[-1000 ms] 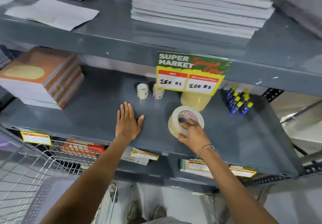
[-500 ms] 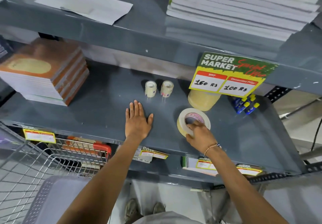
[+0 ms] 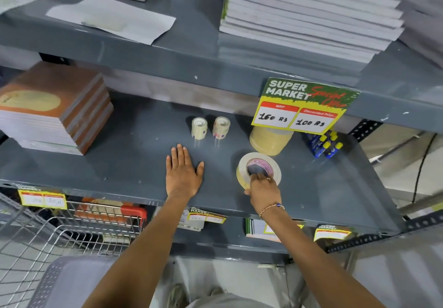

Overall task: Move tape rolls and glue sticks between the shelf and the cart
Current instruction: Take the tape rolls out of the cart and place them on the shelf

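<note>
A wide cream tape roll (image 3: 257, 161) lies nearly flat on the grey middle shelf (image 3: 119, 161). My right hand (image 3: 262, 191) grips its near rim, fingers inside the pink core and thumb outside. My left hand (image 3: 183, 173) rests flat on the shelf, palm down, fingers spread, holding nothing. Two small clear tape rolls (image 3: 199, 128) (image 3: 221, 128) stand upright just behind the left hand. A stack of wide cream tape rolls (image 3: 271, 141) sits behind the held roll, partly hidden by a price sign. Blue glue sticks with yellow caps (image 3: 324, 146) lie at the far right.
A green and yellow price sign (image 3: 304, 106) hangs from the upper shelf edge. Brown notebooks (image 3: 52, 108) are stacked at the left. White paper stacks (image 3: 309, 17) fill the upper shelf. A wire cart (image 3: 72, 233) with a grey basket (image 3: 69, 281) stands at lower left.
The wide tape roll has tipped from leaning upright to nearly flat on the shelf under my right hand. The left hand stays pressed on the shelf. My view has shifted left.
</note>
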{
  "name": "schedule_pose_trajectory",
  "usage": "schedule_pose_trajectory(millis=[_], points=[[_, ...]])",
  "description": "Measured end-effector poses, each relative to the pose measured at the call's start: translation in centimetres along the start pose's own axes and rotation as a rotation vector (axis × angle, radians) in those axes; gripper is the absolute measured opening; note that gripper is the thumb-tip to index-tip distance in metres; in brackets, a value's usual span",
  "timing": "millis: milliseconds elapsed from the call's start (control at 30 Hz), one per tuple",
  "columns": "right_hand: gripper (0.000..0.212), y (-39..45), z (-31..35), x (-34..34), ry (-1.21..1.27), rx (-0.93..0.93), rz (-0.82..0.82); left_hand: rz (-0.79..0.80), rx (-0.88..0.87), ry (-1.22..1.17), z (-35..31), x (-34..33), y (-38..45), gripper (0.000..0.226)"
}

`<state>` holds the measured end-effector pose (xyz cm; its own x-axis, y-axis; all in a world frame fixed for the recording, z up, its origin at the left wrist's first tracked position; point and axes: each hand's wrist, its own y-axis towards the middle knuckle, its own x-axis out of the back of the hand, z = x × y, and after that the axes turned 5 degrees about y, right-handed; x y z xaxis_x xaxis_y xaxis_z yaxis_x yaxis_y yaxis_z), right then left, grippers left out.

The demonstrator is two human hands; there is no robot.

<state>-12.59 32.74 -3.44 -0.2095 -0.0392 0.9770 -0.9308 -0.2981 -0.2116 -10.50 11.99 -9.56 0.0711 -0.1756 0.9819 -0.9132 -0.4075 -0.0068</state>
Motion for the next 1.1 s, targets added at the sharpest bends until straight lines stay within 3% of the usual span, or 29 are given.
schedule_pose_trajectory(millis=[300, 567, 733, 1100], points=[[0.039, -1.6, -0.3, 1.6, 0.116, 0.022, -0.030, 0.049, 0.121, -0.079, -3.9, -0.1, 0.4, 0.079], [0.033, 0.6, -6.7, 10.2, 0.286, 0.039, -0.333, -0.020, 0.135, 0.000, -6.7, -1.5, -0.6, 0.083], [0.044, 7.4, -8.4, 13.8, 0.178, 0.129, -0.193, -0.033, 0.128, -0.004, -6.6, -1.4, -0.7, 0.082], [0.044, 12.3, -8.0, 13.0, 0.194, 0.109, -0.017, -0.025, 0.147, -0.007, -6.7, -1.1, -1.0, 0.081]])
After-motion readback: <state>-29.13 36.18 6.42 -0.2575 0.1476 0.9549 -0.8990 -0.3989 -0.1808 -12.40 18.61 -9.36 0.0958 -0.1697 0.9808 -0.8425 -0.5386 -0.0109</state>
